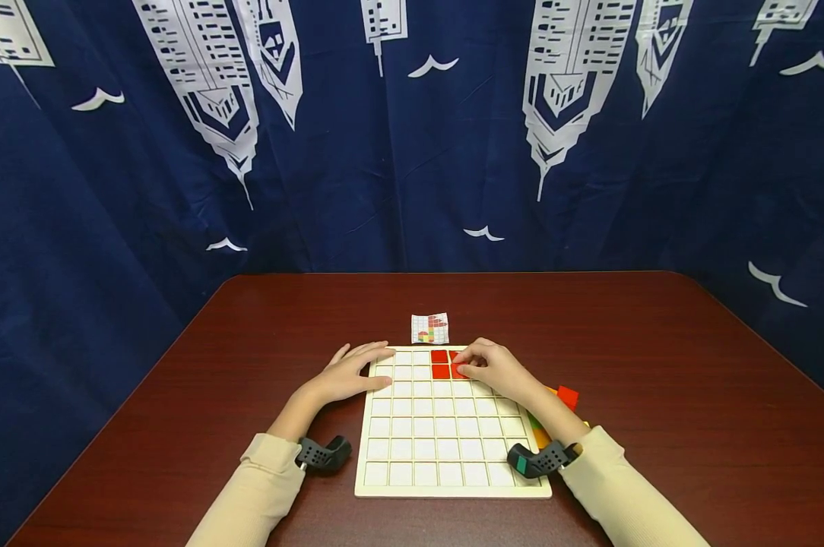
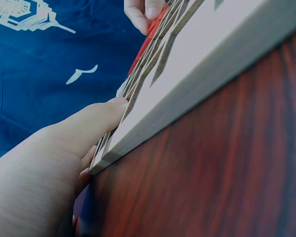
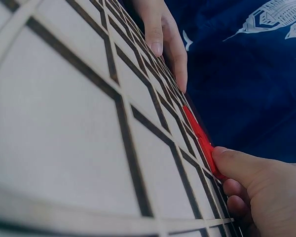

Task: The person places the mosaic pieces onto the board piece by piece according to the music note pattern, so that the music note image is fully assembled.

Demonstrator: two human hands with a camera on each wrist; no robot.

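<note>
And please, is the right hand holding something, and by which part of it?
The right hand touches a red tile on the board; the contact is partly hidden, so I cannot tell whether the tile is pinched, or where.

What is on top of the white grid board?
On the board: red squares in the far rows, the right hand touching them, and the left hand at the left edge. What lies under the right hand is hidden.
</note>
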